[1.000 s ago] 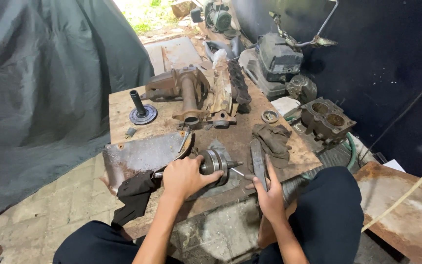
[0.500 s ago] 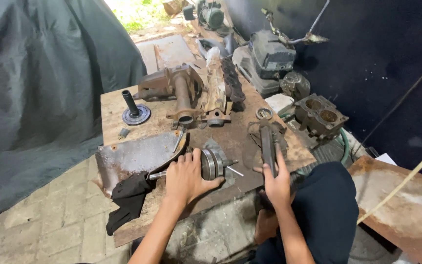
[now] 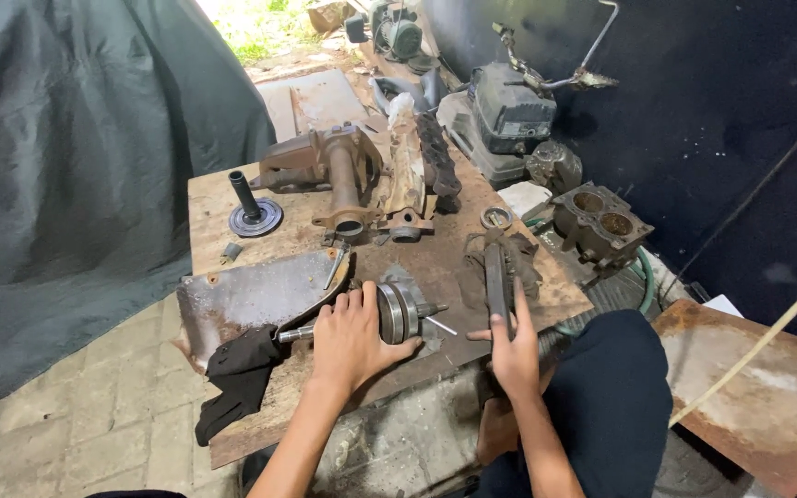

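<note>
My left hand (image 3: 354, 337) presses down on the metal shaft assembly (image 3: 389, 315) lying at the lower middle of the desk (image 3: 232, 198). My right hand (image 3: 514, 349) grips the long flat bar (image 3: 496, 277) just beside it, still unapplied; the assembly looks intact.

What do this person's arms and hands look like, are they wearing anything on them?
Both forearms are bare, with no sleeves showing in the frame. The left hand and right hand wear no gloves, and no watch, ring or bracelet can be seen. The fingers look smudged with dark grime.
</note>
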